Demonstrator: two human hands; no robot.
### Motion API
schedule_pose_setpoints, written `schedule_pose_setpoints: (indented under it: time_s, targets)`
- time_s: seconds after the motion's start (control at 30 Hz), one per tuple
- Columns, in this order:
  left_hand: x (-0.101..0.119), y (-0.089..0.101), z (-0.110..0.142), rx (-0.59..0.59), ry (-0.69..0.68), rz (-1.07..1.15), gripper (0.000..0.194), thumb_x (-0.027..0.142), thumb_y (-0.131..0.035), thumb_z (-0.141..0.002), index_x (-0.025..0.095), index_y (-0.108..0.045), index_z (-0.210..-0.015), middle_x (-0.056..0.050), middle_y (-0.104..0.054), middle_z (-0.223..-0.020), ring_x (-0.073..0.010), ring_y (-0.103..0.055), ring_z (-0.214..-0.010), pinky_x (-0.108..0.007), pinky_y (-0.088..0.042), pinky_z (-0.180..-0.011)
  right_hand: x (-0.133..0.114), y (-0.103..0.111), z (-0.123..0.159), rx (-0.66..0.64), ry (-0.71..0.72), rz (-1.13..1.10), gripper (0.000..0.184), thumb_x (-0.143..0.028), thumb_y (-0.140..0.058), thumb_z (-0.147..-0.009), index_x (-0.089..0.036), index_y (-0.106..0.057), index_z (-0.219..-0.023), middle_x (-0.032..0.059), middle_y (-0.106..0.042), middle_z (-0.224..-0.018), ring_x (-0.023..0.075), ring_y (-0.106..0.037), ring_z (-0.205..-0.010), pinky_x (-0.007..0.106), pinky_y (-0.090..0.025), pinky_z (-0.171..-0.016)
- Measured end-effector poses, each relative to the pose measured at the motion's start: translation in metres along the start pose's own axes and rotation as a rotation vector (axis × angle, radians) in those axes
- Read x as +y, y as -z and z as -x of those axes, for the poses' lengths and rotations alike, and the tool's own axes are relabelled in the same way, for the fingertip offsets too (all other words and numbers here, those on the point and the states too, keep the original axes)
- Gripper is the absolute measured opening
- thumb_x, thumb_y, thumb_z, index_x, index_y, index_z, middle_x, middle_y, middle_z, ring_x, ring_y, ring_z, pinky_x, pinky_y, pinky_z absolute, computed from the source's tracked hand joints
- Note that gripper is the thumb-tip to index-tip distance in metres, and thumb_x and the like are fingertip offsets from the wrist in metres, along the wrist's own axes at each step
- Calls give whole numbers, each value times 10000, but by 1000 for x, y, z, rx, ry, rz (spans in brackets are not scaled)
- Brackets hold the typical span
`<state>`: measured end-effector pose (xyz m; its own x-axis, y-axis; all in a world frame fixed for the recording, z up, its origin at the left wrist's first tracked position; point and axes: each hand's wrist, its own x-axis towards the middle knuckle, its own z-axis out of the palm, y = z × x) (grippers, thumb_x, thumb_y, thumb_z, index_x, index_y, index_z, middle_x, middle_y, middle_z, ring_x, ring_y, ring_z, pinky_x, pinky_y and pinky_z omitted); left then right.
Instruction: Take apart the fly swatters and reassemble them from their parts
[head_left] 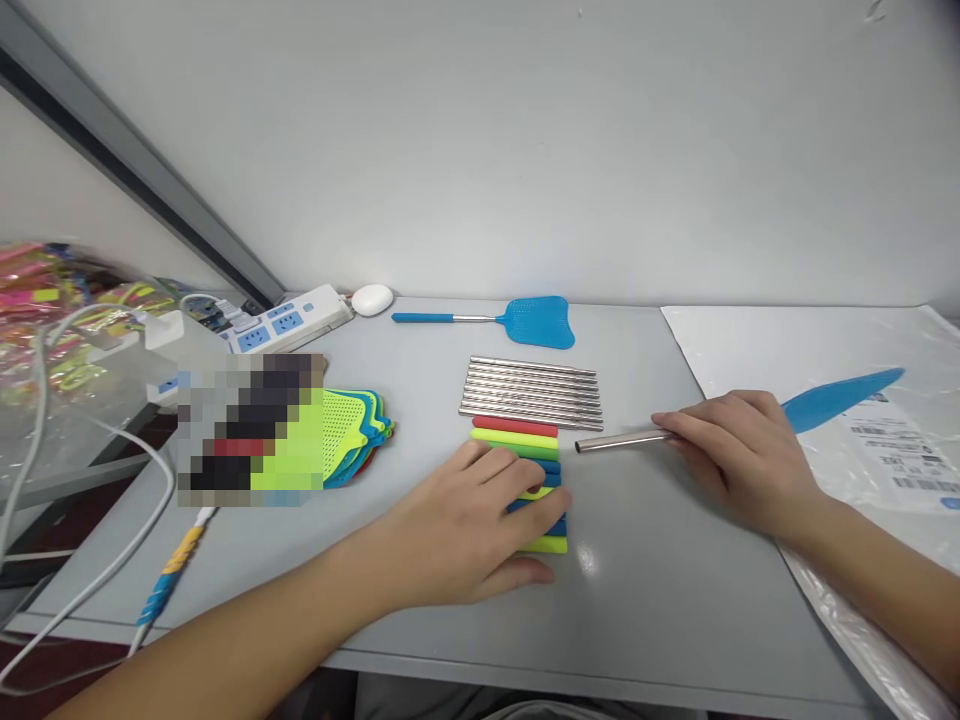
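Observation:
My right hand (739, 455) grips a fly swatter; its bare metal rod (619, 443) points left and its blue head (840, 398) shows beyond the fingers. Spread over a row of coloured handle sleeves (517, 439), the fingers of my left hand (465, 525) lie apart and touch the sleeves, which are red, green, lime and blue. Whether one is pinched does not show. Just behind the sleeves lies a row of several metal rods (531, 393). Farther back is a whole blue fly swatter (538, 321) with its handle on.
Stacked swatter heads (345, 435), lime and blue, lie at the left, partly pixelated. A power strip (289, 320), a white rounded object (372, 299) and a white cable (161, 450) are nearby. A white plastic mailer (750, 350) covers the right side. Bagged coloured items (45, 320) sit far left.

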<state>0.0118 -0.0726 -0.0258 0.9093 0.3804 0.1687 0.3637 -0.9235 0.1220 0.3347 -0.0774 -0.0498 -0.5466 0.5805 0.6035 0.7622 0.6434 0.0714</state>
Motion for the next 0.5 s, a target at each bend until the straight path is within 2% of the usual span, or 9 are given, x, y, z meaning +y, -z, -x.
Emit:
schedule_pose_setpoints:
  time_s: [0.13, 0.2, 0.33, 0.43, 0.5]
  targets:
    - [0, 1, -2, 49, -3, -6, 730, 695, -503, -843, 219, -442, -1394, -128, -543, -1237, -280, -504, -1042, -508, -332, -955, -5, 4, -3, 101, 12, -35, 279, -58, -565, -878, -233, -594, -1094, 0, -686, -799, 147, -601, -643, 374, -393, -741]
    - [-1, 5, -3, 49, 34, -10, 822, 739, -553, -775, 220, -436, -1402, -143, -520, -1268, -309, -485, -1103, -539, -308, -996, -6, 5, -2, 131, 23, -43, 299, -49, -566, -869, -249, -599, -1088, -9, -685, -787, 146, -601, -633, 379, -395, -750]
    - [1, 19, 1, 103, 271, 13, 981, 702, -757, -592, 279, -425, -1412, -134, -427, -1384, -358, -399, -1242, -538, -308, -1051, -5, 3, 4, 145, 45, -36, 350, -26, -582, -852, -255, -584, -1116, -8, -679, -798, 142, -584, -640, 385, -401, -781]
    - [11, 20, 10, 216, 453, 92, 1102, 696, -795, -530, 309, -342, -1457, -125, -378, -1410, -356, -379, -1271, -524, -327, -1070, -4, 2, 7, 162, 66, -32, 319, -57, -604, -859, -251, -590, -1111, -9, -675, -811, 134, -576, -644, 374, -401, -797]
    - [23, 13, 18, 261, 478, 149, 1149, 713, -792, -508, 310, -306, -1469, -126, -366, -1400, -348, -376, -1282, -514, -332, -1083, -4, 3, 7, 176, 84, -35, 294, -72, -607, -867, -244, -596, -1105, -5, -676, -820, 132, -578, -657, 366, -399, -804]
